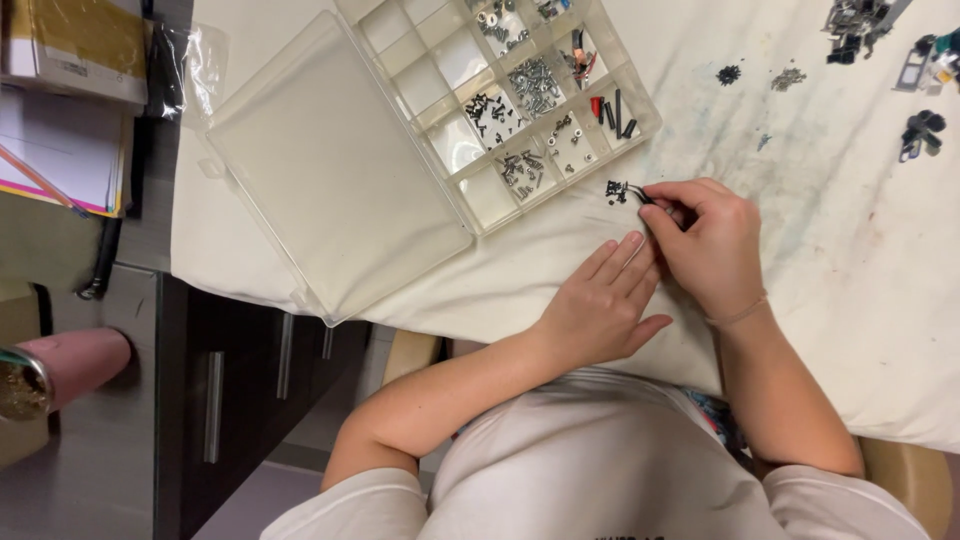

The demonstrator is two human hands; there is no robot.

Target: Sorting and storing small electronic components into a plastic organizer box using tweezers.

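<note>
My right hand [708, 238] is closed around a pair of thin black tweezers [638, 193], whose tips touch a small heap of black screws [615, 190] on the white cloth [840, 250]. My left hand [603, 300] rests flat on the cloth just below and left of the right hand, fingers together and holding nothing. Just above the screws stands a clear plastic organiser box [470, 95] with its lid [325, 170] swung open to the left. Its compartments hold small screws and other tiny parts.
More small dark parts [730, 74] and metal pieces [860, 25] lie scattered at the cloth's upper right. Papers and a folder [65, 120] sit at the far left, and a pink cylinder [75, 365] lies below them. Dark drawers [250, 380] are under the table edge.
</note>
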